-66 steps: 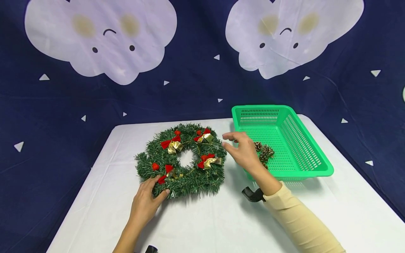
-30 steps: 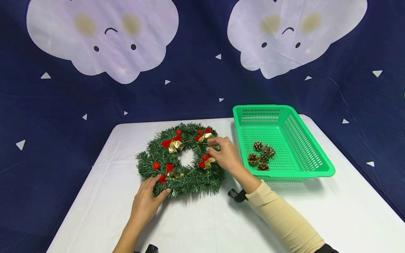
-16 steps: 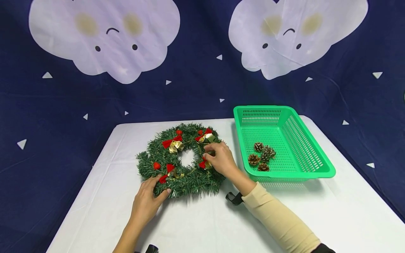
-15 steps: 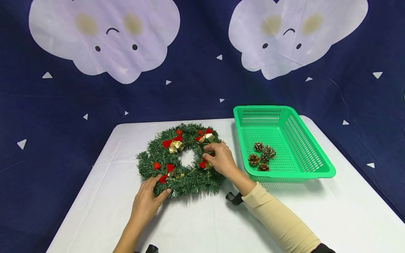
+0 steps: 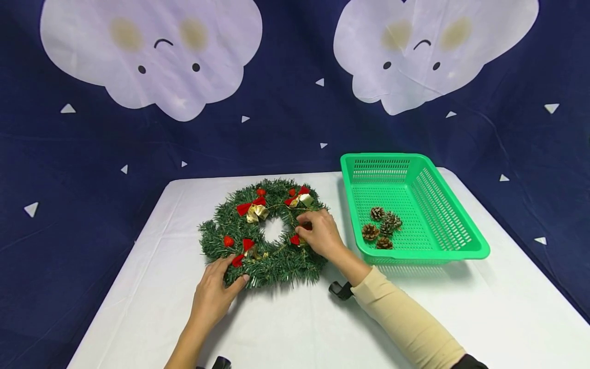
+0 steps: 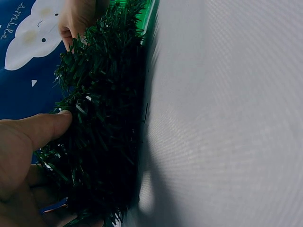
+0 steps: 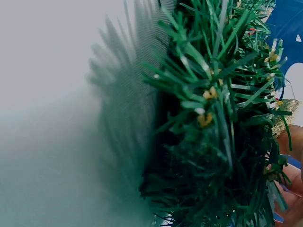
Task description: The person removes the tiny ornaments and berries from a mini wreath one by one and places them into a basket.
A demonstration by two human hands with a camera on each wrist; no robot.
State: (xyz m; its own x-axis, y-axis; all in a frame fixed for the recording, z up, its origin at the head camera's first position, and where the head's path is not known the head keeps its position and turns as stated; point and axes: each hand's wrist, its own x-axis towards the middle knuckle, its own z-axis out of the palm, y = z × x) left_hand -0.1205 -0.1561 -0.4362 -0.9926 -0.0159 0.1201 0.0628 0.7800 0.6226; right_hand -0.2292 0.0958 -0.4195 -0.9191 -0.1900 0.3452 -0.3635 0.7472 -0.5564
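Note:
A green tinsel wreath (image 5: 276,266) lies on the white table, trimmed with red-and-gold bows (image 5: 251,207) and red berries. My left hand (image 5: 214,294) rests on its near left edge, fingers spread and thumb apart; in the left wrist view the straight thumb (image 6: 52,127) touches the tinsel. My right hand (image 5: 322,233) reaches over the wreath's right side, pinching the bow (image 5: 295,239) there between thumb and index finger. Part of that bow is hidden by the hand. The right wrist view shows gold ribbon (image 7: 286,113) beside the right fingertips.
A green plastic basket (image 5: 461,215) stands at the right rear, with several pinecones (image 5: 370,232) in its near left corner. Behind the table (image 5: 286,328) hangs a dark blue cloth with clouds (image 5: 152,46). Black wrist mounts (image 5: 340,290) show under both arms.
My right hand has moved left from beside the basket onto the wreath's right side, then down to the bow, its fingers closing there. The left hand has stayed in place.

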